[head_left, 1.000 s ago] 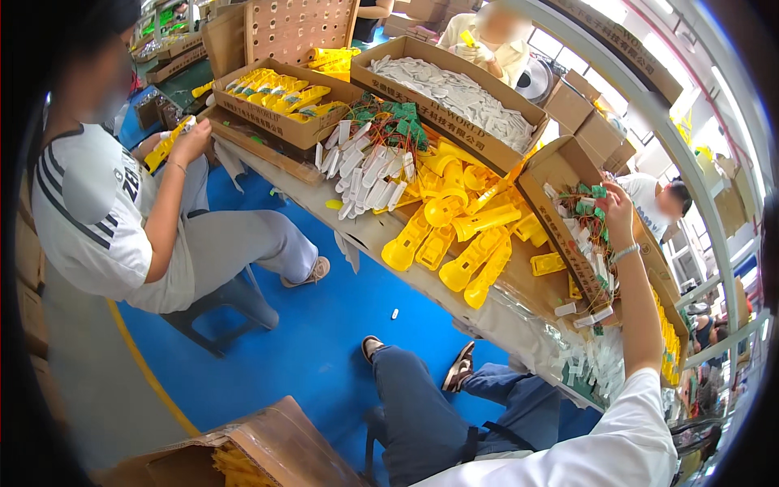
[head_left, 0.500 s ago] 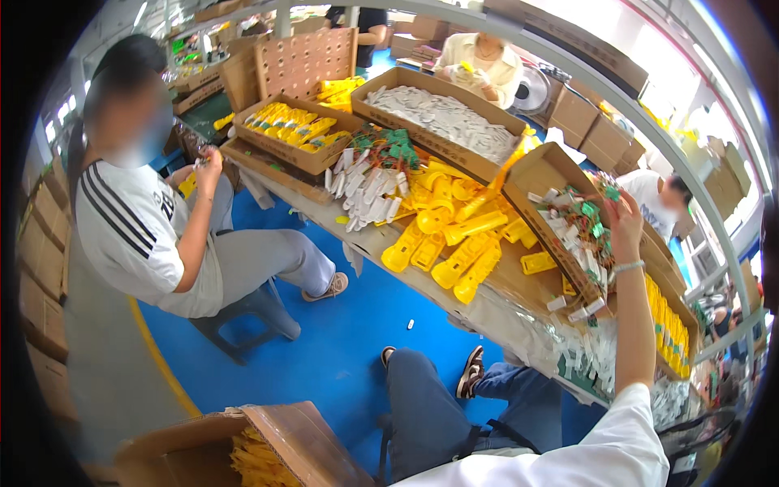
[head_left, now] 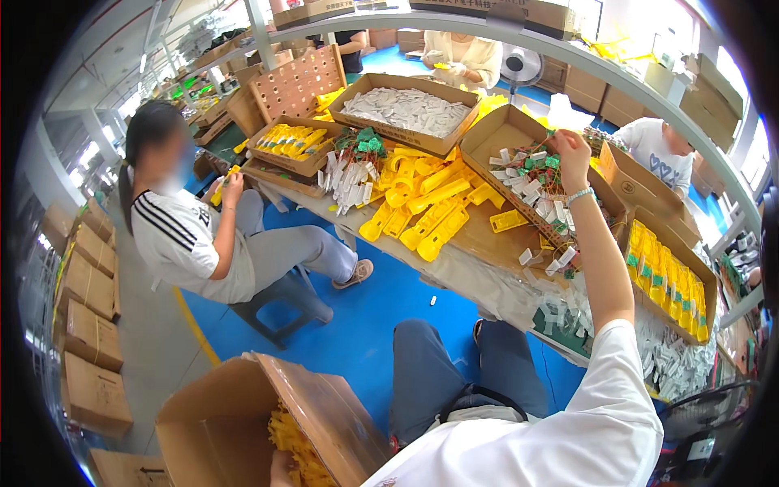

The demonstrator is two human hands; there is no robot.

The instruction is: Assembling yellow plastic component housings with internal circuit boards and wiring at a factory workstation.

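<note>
My right hand [head_left: 570,154] is raised over the far side of a cardboard box of wired parts [head_left: 492,127]. Its fingers are pinched on a small green circuit board [head_left: 551,133], and thin wires show below them. White plastic pieces joined by wires to green boards [head_left: 531,174] fill the box. At the lower left, my left hand [head_left: 281,468] reaches into a deep open carton [head_left: 215,398], beside yellow plastic parts [head_left: 296,442]; its fingers are hidden. Loose yellow flashlight-shaped housings [head_left: 430,215] lie on the table, left of the box of wired parts.
A shallow box of white pieces [head_left: 410,109] and a box of yellow parts [head_left: 292,140] stand farther back. To the right is a box of yellow housings in a row [head_left: 665,280]. A seated co-worker [head_left: 191,211] handles a yellow part at left. A metal shelf rail [head_left: 487,32] crosses overhead.
My view has turned, so the table sits farther left. My left hand has come into view inside the carton. My right hand remains raised over the box of wired parts, still pinching.
</note>
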